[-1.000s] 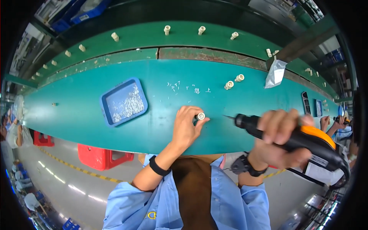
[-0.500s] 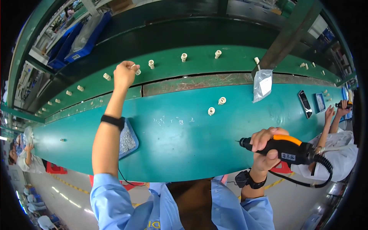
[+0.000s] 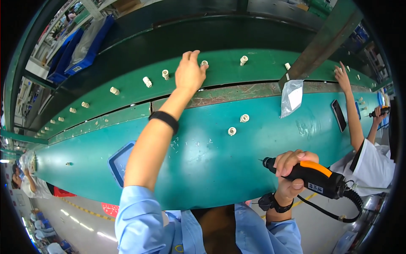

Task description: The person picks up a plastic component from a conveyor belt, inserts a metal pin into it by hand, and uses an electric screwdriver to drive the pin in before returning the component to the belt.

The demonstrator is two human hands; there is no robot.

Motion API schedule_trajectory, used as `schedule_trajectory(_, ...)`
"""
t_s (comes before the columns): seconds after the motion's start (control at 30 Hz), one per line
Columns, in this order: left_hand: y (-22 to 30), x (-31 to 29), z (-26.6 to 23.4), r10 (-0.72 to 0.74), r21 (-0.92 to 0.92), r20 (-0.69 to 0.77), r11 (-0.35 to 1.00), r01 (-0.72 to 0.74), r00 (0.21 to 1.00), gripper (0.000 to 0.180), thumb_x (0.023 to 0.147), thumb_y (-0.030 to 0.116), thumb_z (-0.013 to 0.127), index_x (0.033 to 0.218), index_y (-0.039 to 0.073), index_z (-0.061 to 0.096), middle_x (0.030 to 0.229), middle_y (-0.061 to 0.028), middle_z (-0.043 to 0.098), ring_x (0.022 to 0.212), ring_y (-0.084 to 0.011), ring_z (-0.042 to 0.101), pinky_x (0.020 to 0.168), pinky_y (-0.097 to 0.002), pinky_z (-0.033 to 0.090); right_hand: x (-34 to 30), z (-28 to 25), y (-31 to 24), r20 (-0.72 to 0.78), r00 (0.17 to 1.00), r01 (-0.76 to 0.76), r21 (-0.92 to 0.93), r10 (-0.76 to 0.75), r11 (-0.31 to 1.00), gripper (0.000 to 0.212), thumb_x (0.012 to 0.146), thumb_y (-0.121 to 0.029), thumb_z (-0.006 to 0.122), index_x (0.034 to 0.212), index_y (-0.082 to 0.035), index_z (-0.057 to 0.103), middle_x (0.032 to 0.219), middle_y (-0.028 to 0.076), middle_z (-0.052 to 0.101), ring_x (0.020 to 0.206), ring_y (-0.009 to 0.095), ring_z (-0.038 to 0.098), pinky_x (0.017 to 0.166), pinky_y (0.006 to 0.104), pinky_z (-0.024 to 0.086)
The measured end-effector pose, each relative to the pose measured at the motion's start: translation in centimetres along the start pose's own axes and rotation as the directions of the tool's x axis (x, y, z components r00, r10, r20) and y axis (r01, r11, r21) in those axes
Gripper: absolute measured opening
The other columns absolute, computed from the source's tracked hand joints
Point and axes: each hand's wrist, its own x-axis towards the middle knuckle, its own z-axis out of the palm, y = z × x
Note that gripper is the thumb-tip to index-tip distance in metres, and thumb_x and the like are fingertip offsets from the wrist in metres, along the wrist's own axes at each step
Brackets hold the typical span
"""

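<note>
My left hand [image 3: 190, 74] reaches over the far green strip, its fingers apart. Its thumb side is right by a small cream-coloured cylindrical fitting [image 3: 204, 63], partly covered by the hand; no grip on it shows. Just left of the hand stands another fitting [image 3: 165, 74], and beyond that a tilted fitting [image 3: 147, 81]. My right hand [image 3: 292, 171] is wrapped round a black and orange electric screwdriver [image 3: 315, 175] above the near table edge, its thin bit pointing left. On the teal table, two more fittings [image 3: 232, 131] stand between my hands.
Partly behind my left forearm is a blue tray [image 3: 113, 168]. A green post [image 3: 321, 42] rises at the right, with a clear plastic bag [image 3: 292, 98] at its foot. A phone [image 3: 338, 115] lies near a co-worker [image 3: 372, 165], whose arm reaches to the far strip.
My left hand has moved right along the strip, away from a fitting it was touching, to another. My right hand keeps the screwdriver almost still. The co-worker's arm has stretched out to the strip.
</note>
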Motion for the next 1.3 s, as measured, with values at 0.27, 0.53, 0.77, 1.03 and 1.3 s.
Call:
schedule_trajectory(0.27,0.7,1.2,3.5,-0.276,-0.062,0.26,0.951,0.302,0.925,0.016,0.079,0.01,0.062,0.093,0.005,0.068,0.096,-0.0137,0.066,0.087,-0.033,0.064,0.079,-0.0403,0.051,-0.3,0.5,-1.3,-0.058,0.998,-0.038,-0.053,0.035,0.998,0.06,0.082,-0.054,0.063,0.11,-0.006,0.041,0.066,0.0,0.047,0.049,0.012,0.046,0.05,0.027,0.041)
schedule_trajectory(0.53,6.4,-1.2,-6.4,-0.162,-0.328,0.438,0.887,0.325,0.884,0.014,0.078,0.004,0.06,0.09,0.0,0.067,0.084,-0.0166,0.068,0.082,-0.0317,0.067,0.075,-0.0375,0.051,-0.8,1.4,-2.2,-0.054,0.997,-0.047,-0.002,0.047,0.999,0.06,0.082,-0.054,0.063,0.111,-0.007,0.041,0.067,0.0,0.048,0.049,0.012,0.046,0.052,0.0275,0.041)
schedule_trajectory(0.77,8.7,-17.3,-16.2,0.002,-0.382,0.578,0.884,0.269,0.816,0.017,0.076,0.003,0.067,0.092,-0.001,0.064,0.084,-0.0163,0.061,0.075,-0.0349,0.06,0.067,-0.0406,0.049,-1.6,2.1,-1.7,0.066,0.998,0.0,0.103,-0.007,0.995,0.061,0.083,-0.053,0.061,0.116,-0.006,0.041,0.069,0.001,0.048,0.05,0.012,0.046,0.051,0.0273,0.04)
schedule_trajectory(1.03,8.7,-23.6,-14.0,-0.091,-0.37,0.44,0.888,0.273,0.894,0.017,0.077,0.0,0.067,0.094,0.0,0.062,0.09,-0.0132,0.062,0.07,-0.0296,0.062,0.061,-0.0361,0.05,-1.5,5.3,-0.6,0.174,0.985,-0.032,0.157,0.005,0.987,0.063,0.085,-0.053,0.057,0.123,-0.004,0.042,0.069,0.001,0.046,0.051,0.012,0.044,0.051,0.0284,0.039)
schedule_trajectory(1.3,8.9,-25.3,-15.7,-0.081,-0.327,0.483,0.907,0.265,0.872,0.019,0.076,-0.002,0.067,0.095,0.0,0.061,0.095,-0.0121,0.061,0.073,-0.0306,0.062,0.062,-0.0362,0.051,-0.4,7.8,1.9,0.179,0.984,-0.043,0.168,0.013,0.985,0.06,0.087,-0.052,0.055,0.121,-0.004,0.045,0.069,0.001,0.045,0.052,0.013,0.044,0.052,0.0304,0.04)
